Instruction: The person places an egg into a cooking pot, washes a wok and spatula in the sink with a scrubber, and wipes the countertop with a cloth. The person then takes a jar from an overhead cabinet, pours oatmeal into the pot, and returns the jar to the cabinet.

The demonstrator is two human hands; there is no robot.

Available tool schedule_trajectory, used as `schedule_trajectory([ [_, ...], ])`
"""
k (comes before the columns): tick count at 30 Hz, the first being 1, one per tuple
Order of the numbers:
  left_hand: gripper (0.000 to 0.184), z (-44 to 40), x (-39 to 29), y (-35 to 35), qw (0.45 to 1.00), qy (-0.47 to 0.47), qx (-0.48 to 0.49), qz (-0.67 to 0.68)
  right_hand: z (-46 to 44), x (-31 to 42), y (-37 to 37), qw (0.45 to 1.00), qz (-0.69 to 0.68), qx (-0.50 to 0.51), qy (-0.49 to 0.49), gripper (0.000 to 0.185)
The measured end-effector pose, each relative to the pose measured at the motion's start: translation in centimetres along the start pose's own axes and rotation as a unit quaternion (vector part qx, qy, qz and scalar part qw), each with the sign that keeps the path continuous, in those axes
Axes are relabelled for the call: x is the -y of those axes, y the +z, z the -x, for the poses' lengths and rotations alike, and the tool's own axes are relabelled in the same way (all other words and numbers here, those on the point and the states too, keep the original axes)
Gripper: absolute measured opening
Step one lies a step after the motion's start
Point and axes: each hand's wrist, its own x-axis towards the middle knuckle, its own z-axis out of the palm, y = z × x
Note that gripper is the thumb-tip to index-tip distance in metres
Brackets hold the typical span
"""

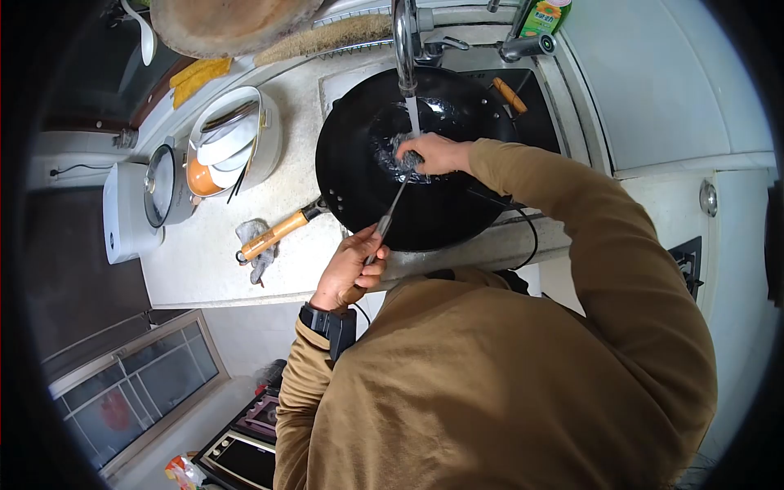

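Observation:
A large black wok (pixel 351 180) sits over the sink under the tap (pixel 404 49), and water runs from the spout into it. My left hand (pixel 351 265) is closed around the handle of a long metal cooking utensil (pixel 394 208), which slants up into the wok. The utensil's head is hidden by my other hand and the water. In the wok's middle, beside the stream, my right hand (pixel 437 153) is closed on a grey, shiny scrubber (pixel 411 157) that looks like steel wool. It presses near the utensil's far end.
The wok's wooden handle (pixel 278 234) juts left over a grey rag (pixel 260 260). A white basin (pixel 265 135) of stacked dishes, a lidded pot (pixel 169 188) and a white appliance (pixel 126 212) stand on the left counter. A green bottle (pixel 543 16) is behind the tap.

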Motion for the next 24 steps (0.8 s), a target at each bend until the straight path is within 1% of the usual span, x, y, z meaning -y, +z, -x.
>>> schedule_trajectory([
  [1,0.025,0.0,0.1,-0.1,1.0,0.0,-0.001,0.002,0.1,-0.5,0.0,1.0,0.0,0.002,-0.001,0.043],
  [3,0.025,0.1,0.4,-0.4,1.0,-0.008,-0.013,0.001,0.5,-2.1,-0.8,0.994,0.063,0.038,-0.082,0.044],
  [4,0.025,0.2,0.4,-0.2,1.0,-0.007,-0.013,0.001,0.6,-2.5,-1.5,0.987,0.144,0.048,-0.047,0.046],
  [5,0.025,0.3,0.4,0.0,1.0,-0.008,-0.015,-0.003,0.6,-2.9,-2.1,0.98,0.185,0.055,0.036,0.052],
  [7,0.025,0.3,0.4,0.3,1.0,-0.012,-0.015,-0.009,-0.7,-5.8,-1.8,0.985,0.168,-0.019,0.019,0.057],
  [8,0.025,0.1,0.4,0.2,1.0,-0.012,-0.011,-0.01,-1.6,-7.1,-1.0,0.975,0.208,-0.046,-0.065,0.059],
  [9,0.026,0.0,0.3,0.1,1.0,-0.011,-0.009,-0.011,-1.5,-6.3,-0.7,0.975,0.208,-0.046,-0.065,0.059],
  [11,0.027,-0.1,0.1,0.2,1.0,-0.006,-0.013,-0.017,-1.0,-3.3,0.3,0.993,0.117,-0.021,-0.017,0.057],
  [12,0.028,-0.1,0.1,0.2,1.0,-0.002,-0.017,-0.024,-0.8,-2.8,0.6,0.994,0.109,-0.008,-0.027,0.052],
  [13,0.028,0.0,0.1,0.2,1.0,-0.002,-0.018,-0.024,-0.6,-2.8,0.4,0.994,0.108,-0.008,-0.028,0.052],
  [15,0.031,0.0,0.1,0.3,0.999,0.005,-0.036,-0.03,-0.1,-3.2,-0.7,0.992,0.095,0.046,-0.066,0.051],
  [16,0.031,0.0,0.1,0.3,0.999,0.005,-0.036,-0.031,-0.2,-4.2,-1.2,0.983,0.165,0.062,-0.056,0.053],
  [17,0.033,0.1,0.2,0.3,0.998,0.007,-0.037,-0.04,-0.2,-5.2,-1.8,0.975,0.214,0.053,-0.041,0.059],
  [19,0.034,0.0,0.2,0.5,0.998,0.008,-0.038,-0.05,-0.7,-7.0,-1.8,0.971,0.238,-0.015,-0.025,0.061],
  [20,0.035,0.0,0.1,0.6,0.997,0.009,-0.042,-0.06,-1.2,-7.4,-1.6,0.977,0.213,-0.013,-0.004,0.062],
  [21,0.036,-0.1,0.0,0.8,0.996,0.01,-0.047,-0.07,-1.8,-7.1,-1.0,0.977,0.214,-0.013,-0.003,0.062],
  [23,0.037,-0.5,-0.4,1.1,0.994,0.02,-0.051,-0.097,-2.4,-6.3,0.8,0.991,0.125,-0.053,-0.02,0.053],
  [24,0.039,-0.6,-0.7,1.3,0.99,0.031,-0.056,-0.123,-0.5,-4.1,0.4,0.987,0.146,-0.059,-0.016,0.05],
])
